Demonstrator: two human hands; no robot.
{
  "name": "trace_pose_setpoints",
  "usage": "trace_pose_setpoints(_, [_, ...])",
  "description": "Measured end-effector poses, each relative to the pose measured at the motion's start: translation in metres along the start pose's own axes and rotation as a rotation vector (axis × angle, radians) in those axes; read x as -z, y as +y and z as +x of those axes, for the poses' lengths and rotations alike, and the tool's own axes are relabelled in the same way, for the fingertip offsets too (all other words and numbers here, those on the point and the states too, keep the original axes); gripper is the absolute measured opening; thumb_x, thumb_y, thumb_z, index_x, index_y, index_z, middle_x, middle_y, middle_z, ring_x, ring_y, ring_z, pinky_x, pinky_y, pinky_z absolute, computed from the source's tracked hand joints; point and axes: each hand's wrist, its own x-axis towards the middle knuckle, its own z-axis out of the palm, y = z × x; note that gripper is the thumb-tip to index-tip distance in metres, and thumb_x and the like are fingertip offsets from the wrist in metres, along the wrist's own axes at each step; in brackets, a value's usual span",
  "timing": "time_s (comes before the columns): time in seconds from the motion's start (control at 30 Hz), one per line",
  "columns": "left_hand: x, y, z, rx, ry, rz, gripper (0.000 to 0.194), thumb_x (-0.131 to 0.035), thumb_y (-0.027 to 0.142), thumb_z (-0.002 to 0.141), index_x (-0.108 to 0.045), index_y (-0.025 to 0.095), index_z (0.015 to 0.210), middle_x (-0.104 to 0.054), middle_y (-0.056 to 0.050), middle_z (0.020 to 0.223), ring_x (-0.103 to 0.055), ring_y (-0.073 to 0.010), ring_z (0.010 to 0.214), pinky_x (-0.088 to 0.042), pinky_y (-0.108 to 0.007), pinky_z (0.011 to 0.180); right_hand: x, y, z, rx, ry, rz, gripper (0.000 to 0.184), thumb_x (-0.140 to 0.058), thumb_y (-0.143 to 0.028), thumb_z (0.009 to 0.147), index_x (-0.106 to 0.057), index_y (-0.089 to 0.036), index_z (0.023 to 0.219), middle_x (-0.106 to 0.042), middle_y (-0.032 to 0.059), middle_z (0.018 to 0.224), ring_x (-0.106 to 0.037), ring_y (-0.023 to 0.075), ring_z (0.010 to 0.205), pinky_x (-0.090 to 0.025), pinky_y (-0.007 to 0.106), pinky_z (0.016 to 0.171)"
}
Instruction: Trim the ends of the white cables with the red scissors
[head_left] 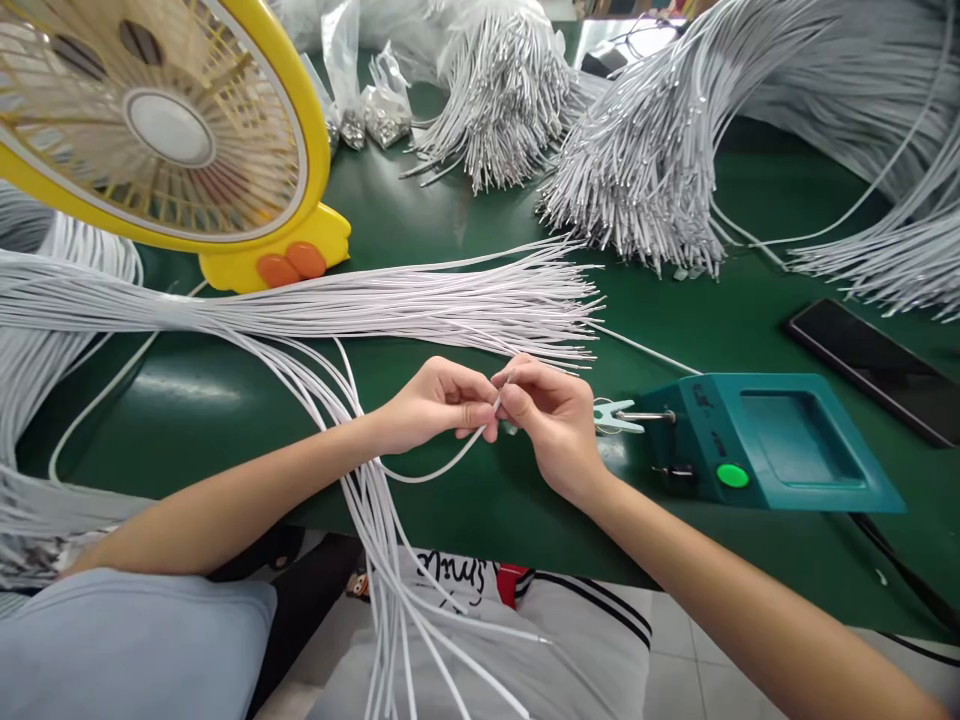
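Observation:
My left hand and my right hand meet above the green table, fingers pinched together on the end of one thin white cable. That cable loops down below the left hand. My right hand may also pinch a tiny metal part at the cable's tip; it is too small to make out. A flat bundle of white cables lies just beyond both hands, and more strands hang over the table edge toward my lap.
A teal desktop tool with a green button and a forked metal nose sits right of my right hand. A yellow fan stands far left. Large cable heaps, small bags and a dark phone lie around.

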Motion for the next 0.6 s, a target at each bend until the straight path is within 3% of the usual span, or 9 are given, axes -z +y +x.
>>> trace_pose_setpoints(0.1, [0.0016,-0.0019,0.0,0.021,-0.065,-0.079,0.025,-0.07,0.031,0.079,-0.068,0.007,0.082,-0.065,-0.005,0.063,-0.041,-0.0026,0.042,-0.032,-0.017,0.041,0.0015,0.0018,-0.0003,0.005,0.011,-0.03,0.006,-0.065,-0.022,0.081,-0.069,-0.018,0.078,-0.057,-0.001,0.072,-0.056,0.0055,0.053,-0.044,0.019,0.048])
trace_pose_setpoints(0.43, [-0.0008,-0.0003,0.0011,0.052,-0.154,-0.305,0.019,-0.068,0.026,0.082,-0.07,0.007,0.081,-0.061,-0.004,0.056,-0.04,-0.0018,0.041,-0.025,-0.014,0.038,0.0047,0.0072,0.0001,0.001,0.011,0.004,0.006,-0.068,-0.024,0.078,-0.071,-0.019,0.079,-0.059,0.0009,0.074,-0.054,0.0069,0.058,-0.042,0.02,0.049])
trace_pose_setpoints(0.6, [0.0018,-0.001,0.0003,0.047,-0.155,-0.268,0.018,-0.068,0.025,0.082,-0.07,0.007,0.081,-0.063,-0.005,0.058,-0.039,-0.0011,0.04,-0.026,-0.013,0.038,0.0043,0.0062,0.0001,0.016,-0.018,0.001,0.005,-0.066,-0.023,0.08,-0.07,-0.02,0.078,-0.058,0.0002,0.075,-0.054,0.0063,0.057,-0.043,0.021,0.051])
